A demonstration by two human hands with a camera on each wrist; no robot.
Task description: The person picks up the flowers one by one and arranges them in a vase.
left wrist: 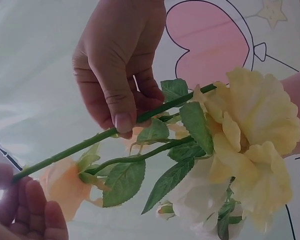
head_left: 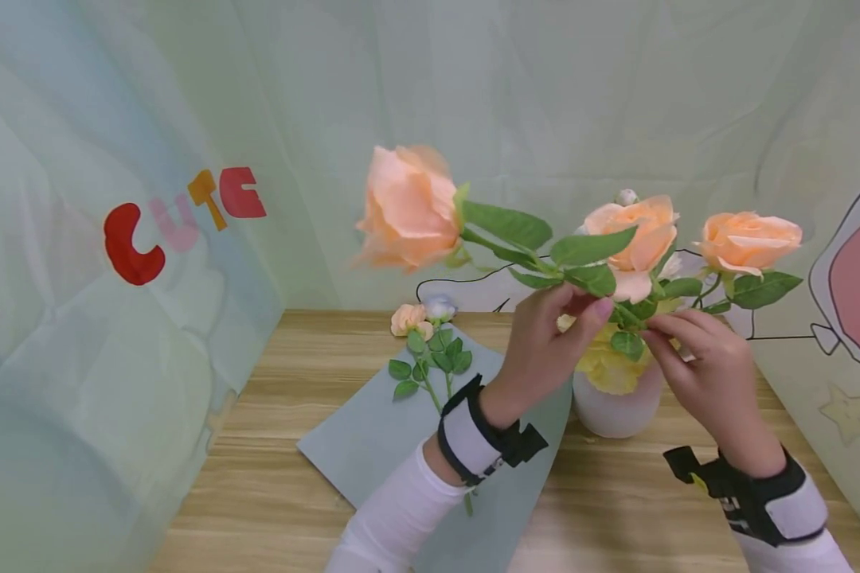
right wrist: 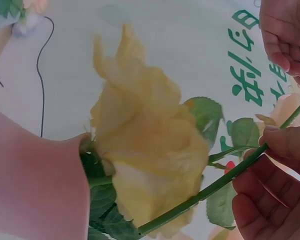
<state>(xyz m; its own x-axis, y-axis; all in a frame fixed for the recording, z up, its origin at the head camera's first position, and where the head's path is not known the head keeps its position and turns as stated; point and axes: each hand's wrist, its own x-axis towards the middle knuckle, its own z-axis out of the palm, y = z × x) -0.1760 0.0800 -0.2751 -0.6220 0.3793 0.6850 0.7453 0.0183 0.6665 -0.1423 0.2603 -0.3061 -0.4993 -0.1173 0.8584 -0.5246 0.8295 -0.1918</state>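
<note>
My left hand pinches the leafy stem of a large peach rose, whose bloom points left above the table. Lower down, the same green stem is pinched between thumb and fingers of my right hand. In the right wrist view, the stem's cut end crosses in front of a yellow flower. Beneath the hands stands a round pale pink vase. It holds the yellow flower, two more peach roses and white blooms; the hands partly hide the arrangement.
A blue-grey sheet of paper lies on the wooden table to the left. On it are stems with small peach and pale blue flowers, partly behind my left forearm. Printed cloth walls enclose the back and sides.
</note>
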